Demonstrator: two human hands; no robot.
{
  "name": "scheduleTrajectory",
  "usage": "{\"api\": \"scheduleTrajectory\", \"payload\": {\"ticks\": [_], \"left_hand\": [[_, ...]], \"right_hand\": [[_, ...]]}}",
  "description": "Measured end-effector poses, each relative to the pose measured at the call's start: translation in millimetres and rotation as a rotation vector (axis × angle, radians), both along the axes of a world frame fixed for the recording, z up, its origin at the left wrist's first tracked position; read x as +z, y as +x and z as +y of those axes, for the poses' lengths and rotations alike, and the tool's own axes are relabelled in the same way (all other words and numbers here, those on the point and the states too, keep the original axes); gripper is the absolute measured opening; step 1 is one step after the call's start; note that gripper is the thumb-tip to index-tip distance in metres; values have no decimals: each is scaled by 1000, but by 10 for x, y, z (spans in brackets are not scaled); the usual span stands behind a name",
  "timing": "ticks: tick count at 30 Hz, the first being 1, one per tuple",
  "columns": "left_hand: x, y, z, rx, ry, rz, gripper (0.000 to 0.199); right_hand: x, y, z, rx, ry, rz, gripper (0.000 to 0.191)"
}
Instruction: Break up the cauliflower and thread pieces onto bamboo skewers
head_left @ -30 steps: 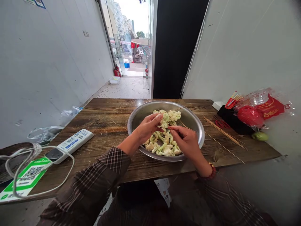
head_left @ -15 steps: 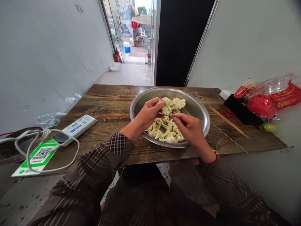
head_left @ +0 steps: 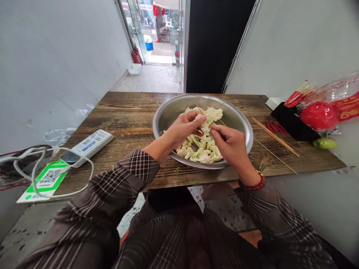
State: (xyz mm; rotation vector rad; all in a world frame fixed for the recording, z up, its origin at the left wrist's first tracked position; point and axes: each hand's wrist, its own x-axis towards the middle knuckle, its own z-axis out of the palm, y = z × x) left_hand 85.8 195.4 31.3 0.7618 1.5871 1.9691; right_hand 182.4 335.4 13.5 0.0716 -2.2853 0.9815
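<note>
Over a wide steel bowl [head_left: 160, 123], my left hand [head_left: 181, 129] is closed on a pale cauliflower floret [head_left: 206, 125]. A thin bamboo skewer [head_left: 199, 108] sticks up past the left fingers. My right hand [head_left: 231, 144] pinches close against the floret's right side, apparently on the skewer's lower end; its fingertips hide most of that grip. More cauliflower pieces [head_left: 203, 155] lie in the bottom of the bowl. Other skewers rest across the bowl's far and right sides.
On the wooden table [head_left: 126, 123], loose skewers [head_left: 276, 138] and red-handled scissors [head_left: 276, 127] lie to the right, beside a black holder [head_left: 291, 121] and a green vegetable [head_left: 324, 143]. A white power bank [head_left: 94, 145], a cable and a green QR card [head_left: 46, 181] are at the left.
My view has tipped slightly downward. The left hand has shifted right, closer to the right hand, and the skewer tip now shows above the left fingers.
</note>
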Motion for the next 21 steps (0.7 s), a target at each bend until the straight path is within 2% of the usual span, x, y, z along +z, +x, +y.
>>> {"api": "scheduleTrajectory", "payload": {"ticks": [4,8,11,14,17,21], "left_hand": [[75,-172,-37,13,-175,155,24],[110,-436,66,-44,-557,538,11],[52,-543,236,-87,-818,781,7],[-83,-546,404,-145,-1014,887,8],[-244,-522,504,-153,-1095,902,12],[-414,-549,517,-145,-1083,866,16]], "right_hand": [[-24,52,172,-46,-133,-3,24],[-134,53,339,-29,-411,-36,27],[-200,20,377,13,-601,-47,29],[-210,1,372,45,-671,-45,30],[-200,8,369,84,-674,-48,29],[-204,21,378,95,-634,-59,28]]}}
